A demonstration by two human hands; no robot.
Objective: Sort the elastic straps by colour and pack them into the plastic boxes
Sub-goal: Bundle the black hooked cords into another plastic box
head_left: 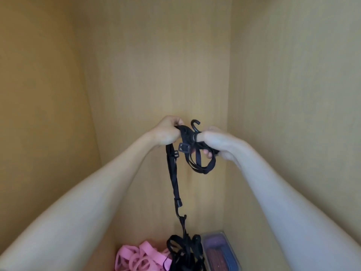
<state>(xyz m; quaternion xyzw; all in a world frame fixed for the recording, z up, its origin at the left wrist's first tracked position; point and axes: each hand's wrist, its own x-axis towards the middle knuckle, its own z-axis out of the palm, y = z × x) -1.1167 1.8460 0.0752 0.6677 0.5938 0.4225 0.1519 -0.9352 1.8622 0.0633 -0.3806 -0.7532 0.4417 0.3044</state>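
Left hand [168,133] and right hand [216,143] both gripping one black strap [173,178] held high, tail hanging straight down, one hook [195,123] pointing up, below a pink strap heap [140,257], one plastic box [220,251].

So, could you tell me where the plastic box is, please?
In the head view, the plastic box sits bottom centre-right, right of the black strap pile.

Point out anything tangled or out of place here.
The black strap gripped by the left hand and right hand hangs down, and its lower hook looks snagged on the black tangle beside the pink straps.
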